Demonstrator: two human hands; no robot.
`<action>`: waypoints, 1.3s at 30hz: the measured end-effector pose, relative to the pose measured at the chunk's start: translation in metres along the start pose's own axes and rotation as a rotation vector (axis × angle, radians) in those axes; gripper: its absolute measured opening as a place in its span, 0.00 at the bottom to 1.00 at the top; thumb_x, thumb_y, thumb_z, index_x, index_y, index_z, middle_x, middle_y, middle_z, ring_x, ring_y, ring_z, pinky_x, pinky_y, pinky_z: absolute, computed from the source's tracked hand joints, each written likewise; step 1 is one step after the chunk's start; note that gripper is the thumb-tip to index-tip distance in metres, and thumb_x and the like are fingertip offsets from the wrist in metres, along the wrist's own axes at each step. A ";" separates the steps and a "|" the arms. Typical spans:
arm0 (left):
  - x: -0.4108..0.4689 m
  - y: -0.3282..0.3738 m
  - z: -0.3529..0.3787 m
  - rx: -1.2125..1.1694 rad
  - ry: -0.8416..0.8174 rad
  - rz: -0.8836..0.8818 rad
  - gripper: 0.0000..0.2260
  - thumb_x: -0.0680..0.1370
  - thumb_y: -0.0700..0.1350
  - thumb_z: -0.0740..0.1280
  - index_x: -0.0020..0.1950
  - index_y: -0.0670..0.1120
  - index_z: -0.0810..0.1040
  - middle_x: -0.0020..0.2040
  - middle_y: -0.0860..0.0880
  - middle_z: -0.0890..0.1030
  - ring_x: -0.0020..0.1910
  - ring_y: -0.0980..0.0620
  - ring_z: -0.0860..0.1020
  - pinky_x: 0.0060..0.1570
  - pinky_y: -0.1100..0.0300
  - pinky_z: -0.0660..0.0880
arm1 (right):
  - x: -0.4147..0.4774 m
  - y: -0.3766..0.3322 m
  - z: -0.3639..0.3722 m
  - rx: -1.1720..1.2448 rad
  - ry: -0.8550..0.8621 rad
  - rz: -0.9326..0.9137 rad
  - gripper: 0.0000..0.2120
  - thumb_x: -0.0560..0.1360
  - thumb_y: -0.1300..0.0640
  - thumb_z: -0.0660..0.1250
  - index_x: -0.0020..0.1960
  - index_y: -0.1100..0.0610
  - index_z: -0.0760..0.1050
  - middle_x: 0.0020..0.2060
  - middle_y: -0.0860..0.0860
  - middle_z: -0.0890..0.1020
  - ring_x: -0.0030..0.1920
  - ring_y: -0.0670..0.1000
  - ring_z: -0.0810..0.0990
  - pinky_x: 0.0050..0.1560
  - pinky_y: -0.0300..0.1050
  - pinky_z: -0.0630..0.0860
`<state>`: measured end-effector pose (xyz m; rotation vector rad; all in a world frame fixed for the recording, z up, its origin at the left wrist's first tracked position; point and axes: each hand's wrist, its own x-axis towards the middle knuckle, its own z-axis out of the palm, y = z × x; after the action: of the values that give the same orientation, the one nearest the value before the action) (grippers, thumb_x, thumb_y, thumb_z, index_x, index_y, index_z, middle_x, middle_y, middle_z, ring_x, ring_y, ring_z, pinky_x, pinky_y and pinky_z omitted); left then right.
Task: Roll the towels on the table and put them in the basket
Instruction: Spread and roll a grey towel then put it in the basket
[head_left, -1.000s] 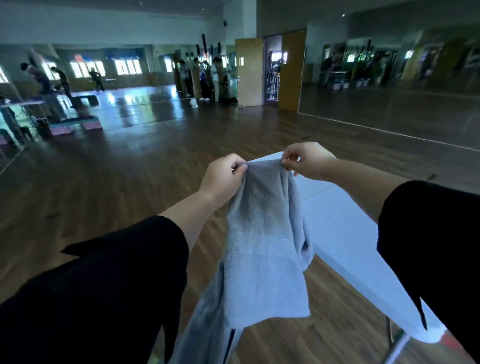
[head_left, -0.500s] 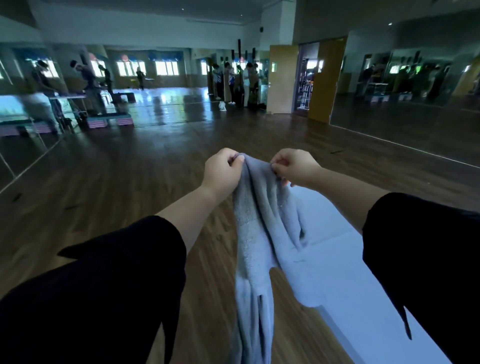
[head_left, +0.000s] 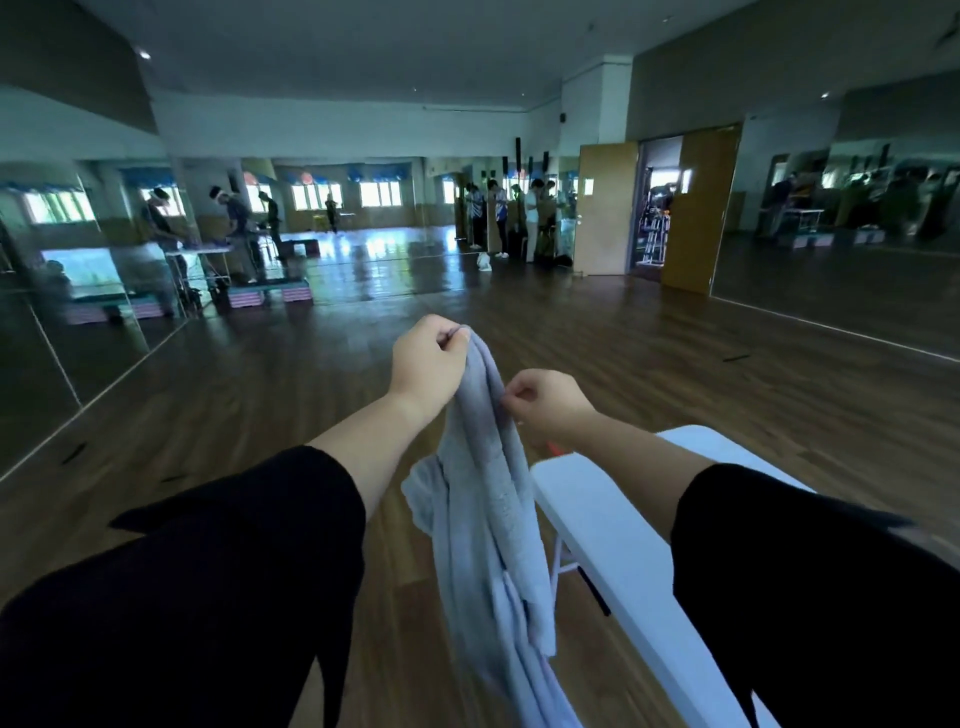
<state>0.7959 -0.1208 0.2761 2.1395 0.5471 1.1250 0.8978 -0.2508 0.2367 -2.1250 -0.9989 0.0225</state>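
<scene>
A pale grey-blue towel (head_left: 483, 525) hangs bunched and lengthwise in the air in front of me, its lower end running out of the frame's bottom. My left hand (head_left: 428, 364) pinches its top corner, held highest. My right hand (head_left: 548, 402) pinches the towel's edge a little lower and to the right, close beside the left. The white table (head_left: 613, 525) lies to the right, under my right forearm. No basket is in view.
Brown wooden floor (head_left: 260, 415) spreads to the left and ahead. Mirror walls line the left and right sides. Several people stand far off near the back wall and by a table at the left. An orange door (head_left: 696, 208) stands open at the back right.
The towel was held spread between both hands; now it hangs bunched. My right hand has dropped lower along the edge, my left stays on top. The view has tilted up and left.
</scene>
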 end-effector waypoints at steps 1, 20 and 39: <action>0.019 -0.011 -0.002 0.007 -0.002 0.002 0.04 0.80 0.45 0.64 0.47 0.49 0.77 0.41 0.56 0.76 0.39 0.61 0.72 0.35 0.81 0.64 | 0.021 -0.003 0.002 0.020 0.014 -0.001 0.05 0.73 0.56 0.66 0.39 0.51 0.79 0.36 0.47 0.81 0.35 0.45 0.80 0.43 0.43 0.79; 0.202 -0.146 0.066 0.029 -0.173 0.040 0.07 0.75 0.51 0.70 0.45 0.50 0.77 0.40 0.55 0.78 0.40 0.57 0.76 0.38 0.67 0.68 | 0.315 -0.028 0.006 0.095 0.278 0.074 0.14 0.78 0.60 0.58 0.48 0.68 0.79 0.39 0.63 0.84 0.34 0.55 0.84 0.43 0.53 0.83; 0.484 -0.234 0.139 -0.267 0.214 -0.271 0.09 0.77 0.48 0.69 0.39 0.47 0.81 0.33 0.55 0.78 0.34 0.58 0.75 0.30 0.73 0.68 | 0.540 0.019 0.086 0.194 -0.379 -0.186 0.20 0.71 0.43 0.73 0.46 0.62 0.80 0.39 0.53 0.83 0.41 0.49 0.84 0.44 0.51 0.83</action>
<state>1.1616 0.2941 0.3246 1.6725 0.7163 1.2038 1.2566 0.1541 0.3196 -1.8794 -1.3524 0.4271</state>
